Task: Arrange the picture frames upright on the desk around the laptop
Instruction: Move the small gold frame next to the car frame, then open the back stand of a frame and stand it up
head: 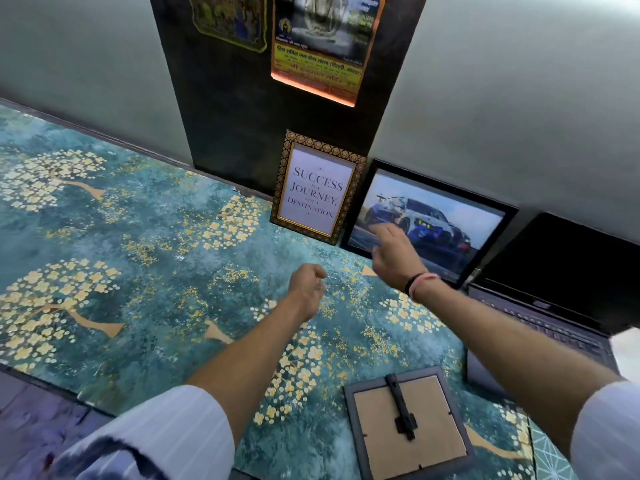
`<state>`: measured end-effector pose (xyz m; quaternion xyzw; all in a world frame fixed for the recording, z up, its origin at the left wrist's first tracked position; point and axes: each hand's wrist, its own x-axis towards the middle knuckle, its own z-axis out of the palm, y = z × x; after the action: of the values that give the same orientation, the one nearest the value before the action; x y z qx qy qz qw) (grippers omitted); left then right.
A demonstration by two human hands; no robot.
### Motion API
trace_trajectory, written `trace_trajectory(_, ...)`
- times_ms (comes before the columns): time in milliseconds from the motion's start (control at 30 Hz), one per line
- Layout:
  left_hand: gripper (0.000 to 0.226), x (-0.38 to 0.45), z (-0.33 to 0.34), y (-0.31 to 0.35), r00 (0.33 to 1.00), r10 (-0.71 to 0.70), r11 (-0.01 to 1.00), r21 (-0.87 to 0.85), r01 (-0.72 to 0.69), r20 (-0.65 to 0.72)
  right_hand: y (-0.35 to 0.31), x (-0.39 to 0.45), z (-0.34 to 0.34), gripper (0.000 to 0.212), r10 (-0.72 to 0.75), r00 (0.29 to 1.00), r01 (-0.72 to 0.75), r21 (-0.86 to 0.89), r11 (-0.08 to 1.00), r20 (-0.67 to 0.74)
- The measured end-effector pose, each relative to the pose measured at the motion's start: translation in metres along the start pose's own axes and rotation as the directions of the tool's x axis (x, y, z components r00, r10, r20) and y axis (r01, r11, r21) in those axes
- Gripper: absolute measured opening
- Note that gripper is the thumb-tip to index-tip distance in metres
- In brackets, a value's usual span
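A gold-patterned frame [317, 188] with a "Success is a journey" text stands upright against the dark wall panel. Right of it a black frame [450, 216] with a car picture leans upright against the wall, beside the open laptop [540, 306]. My right hand [389, 252] reaches in front of the car frame's lower left part, fingers apart, holding nothing; I cannot tell whether it touches the glass. My left hand [308, 284] hovers over the desk as a loose fist, empty. A grey frame [408, 420] lies face down near the front edge, its stand showing.
The desk top [138, 237] has a teal cover with yellow flower trees. Posters [322, 43] hang on the dark wall panel above the frames. A white object [623, 355] sits at the right edge by the laptop.
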<state>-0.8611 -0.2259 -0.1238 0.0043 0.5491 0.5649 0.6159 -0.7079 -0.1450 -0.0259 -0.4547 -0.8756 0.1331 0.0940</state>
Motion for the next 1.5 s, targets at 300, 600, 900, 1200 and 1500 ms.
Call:
trace_trajectory(300,0.022,-0.078,0.044,-0.091,0.998,-0.034,0.970,0.238,0.044,-0.044,0.085,-0.177,0.002,0.042,0.332,0.936,-0.348,0.158,0.924,0.119)
trace_trajectory(600,0.014,-0.173,0.173,-0.202,0.991,-0.049,0.902,0.431,-0.011,0.127,0.198,-0.342,-0.038,0.028,0.555,0.826,-0.553,0.331,0.765,0.099)
trace_trajectory(900,0.016,-0.248,0.314,-0.348,0.910,-0.259,0.695,0.716,-0.057,0.324,0.311,-0.493,-0.085,0.028,0.809,0.586,-0.720,0.478,0.504,0.030)
trace_trajectory(1200,0.004,-0.277,0.388,-0.450,0.908,-0.278,0.359,0.911,-0.203,0.312,0.387,-0.608,-0.083,0.037,0.982,0.150,-0.880,0.469,0.079,0.116)
trace_trajectory(1500,0.044,-0.261,0.406,-0.464,0.941,-0.239,0.260,0.949,-0.176,0.240,0.422,-0.609,-0.075,0.039,0.952,0.062,-0.751,0.642,-0.154,0.301)
